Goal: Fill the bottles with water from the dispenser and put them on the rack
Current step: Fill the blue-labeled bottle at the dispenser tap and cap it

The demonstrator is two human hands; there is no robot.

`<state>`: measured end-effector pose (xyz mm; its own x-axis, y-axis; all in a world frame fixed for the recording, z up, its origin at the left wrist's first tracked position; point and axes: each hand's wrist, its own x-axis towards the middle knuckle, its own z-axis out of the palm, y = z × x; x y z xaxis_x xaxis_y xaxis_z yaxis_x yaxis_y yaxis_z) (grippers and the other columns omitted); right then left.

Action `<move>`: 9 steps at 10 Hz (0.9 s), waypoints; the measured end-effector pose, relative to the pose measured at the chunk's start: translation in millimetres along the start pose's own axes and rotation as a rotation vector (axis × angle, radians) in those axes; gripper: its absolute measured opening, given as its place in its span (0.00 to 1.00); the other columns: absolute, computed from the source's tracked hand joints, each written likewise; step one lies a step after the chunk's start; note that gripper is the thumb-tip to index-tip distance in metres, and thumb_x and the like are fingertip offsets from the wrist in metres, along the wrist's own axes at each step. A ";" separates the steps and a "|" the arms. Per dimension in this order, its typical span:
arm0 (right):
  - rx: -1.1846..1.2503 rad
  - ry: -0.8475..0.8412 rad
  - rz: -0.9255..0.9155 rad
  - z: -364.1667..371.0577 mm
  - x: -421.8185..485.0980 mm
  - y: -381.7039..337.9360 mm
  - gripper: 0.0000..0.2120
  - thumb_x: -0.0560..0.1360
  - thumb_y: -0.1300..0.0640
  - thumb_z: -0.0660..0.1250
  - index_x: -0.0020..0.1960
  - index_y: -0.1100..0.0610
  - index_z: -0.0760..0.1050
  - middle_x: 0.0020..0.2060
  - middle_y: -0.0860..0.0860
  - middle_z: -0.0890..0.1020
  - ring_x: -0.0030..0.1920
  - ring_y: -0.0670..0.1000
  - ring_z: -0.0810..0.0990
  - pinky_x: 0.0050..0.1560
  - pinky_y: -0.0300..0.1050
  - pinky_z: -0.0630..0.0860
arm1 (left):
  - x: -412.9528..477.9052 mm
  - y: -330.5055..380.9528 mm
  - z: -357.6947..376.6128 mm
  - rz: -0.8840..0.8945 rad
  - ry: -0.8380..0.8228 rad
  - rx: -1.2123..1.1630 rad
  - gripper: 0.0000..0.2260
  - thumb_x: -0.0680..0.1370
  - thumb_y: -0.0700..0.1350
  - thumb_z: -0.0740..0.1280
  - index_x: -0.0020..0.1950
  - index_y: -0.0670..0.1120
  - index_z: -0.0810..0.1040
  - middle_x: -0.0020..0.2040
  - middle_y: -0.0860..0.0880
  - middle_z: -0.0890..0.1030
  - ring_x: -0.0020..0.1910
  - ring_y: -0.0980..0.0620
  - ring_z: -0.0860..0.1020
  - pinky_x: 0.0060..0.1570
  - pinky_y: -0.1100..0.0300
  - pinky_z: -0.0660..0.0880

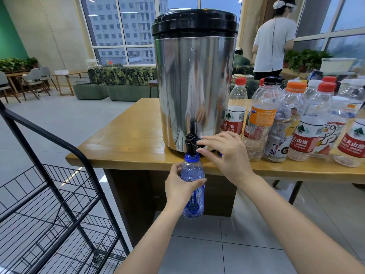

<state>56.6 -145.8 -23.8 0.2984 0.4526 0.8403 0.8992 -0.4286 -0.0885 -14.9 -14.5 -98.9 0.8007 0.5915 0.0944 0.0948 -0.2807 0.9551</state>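
Left hand [180,189] grips blue plastic bottle [193,186] under black tap [191,143]; right hand [221,150] pinches tap lever. Filling step; next likely release lever, cap, move to black wire rack [49,194].

At centre we see a mirror-silver dispenser [194,86] with a black lid [194,20] and black tap [191,142]. Below it is a translucent blue bottle [192,171]. At right, clear bottles [304,135] wear red, orange and white caps [295,87]. At lower left is a black wire rack [39,133].
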 end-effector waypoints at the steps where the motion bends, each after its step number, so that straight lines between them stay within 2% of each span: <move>1: 0.002 0.001 -0.002 0.1 0.3 -0.3 0.16 0.76 0.45 0.64 0.56 0.52 0.82 0.51 0.48 0.85 0.52 0.47 0.79 0.59 0.47 0.68 | -0.5 -0.4 -0.4 -0.011 0.001 -0.014 0.35 0.64 0.48 0.82 0.67 0.51 0.69 0.63 0.51 0.77 0.60 0.53 0.76 0.63 0.48 0.75; 5: -0.002 -0.001 -0.009 -0.3 0.5 0.2 0.16 0.76 0.45 0.64 0.56 0.53 0.82 0.51 0.48 0.85 0.53 0.47 0.80 0.59 0.49 0.70 | -0.7 -0.8 -0.1 -0.010 0.009 -0.018 0.36 0.64 0.48 0.82 0.68 0.51 0.69 0.64 0.51 0.77 0.61 0.54 0.76 0.63 0.49 0.75; 7: -0.003 -0.007 -0.004 0.3 1.2 1.0 0.16 0.76 0.45 0.64 0.56 0.52 0.82 0.52 0.48 0.85 0.52 0.47 0.80 0.59 0.49 0.70 | -0.6 -0.7 -0.5 -0.017 0.007 -0.019 0.35 0.64 0.48 0.82 0.67 0.51 0.70 0.63 0.52 0.77 0.58 0.57 0.75 0.63 0.50 0.75; 9: -0.014 -0.024 -0.012 -0.7 1.3 2.0 0.16 0.77 0.45 0.64 0.56 0.52 0.82 0.52 0.48 0.84 0.53 0.48 0.80 0.59 0.49 0.71 | -0.5 0.4 -0.5 -0.018 0.006 -0.013 0.36 0.64 0.48 0.82 0.68 0.51 0.69 0.64 0.52 0.77 0.61 0.54 0.76 0.64 0.49 0.75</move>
<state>58.5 -146.6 -22.6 0.2951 0.4766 0.8281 0.8983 -0.4338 -0.0705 -15.6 -14.5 -98.5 0.7953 0.6011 0.0784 0.1016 -0.2597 0.9603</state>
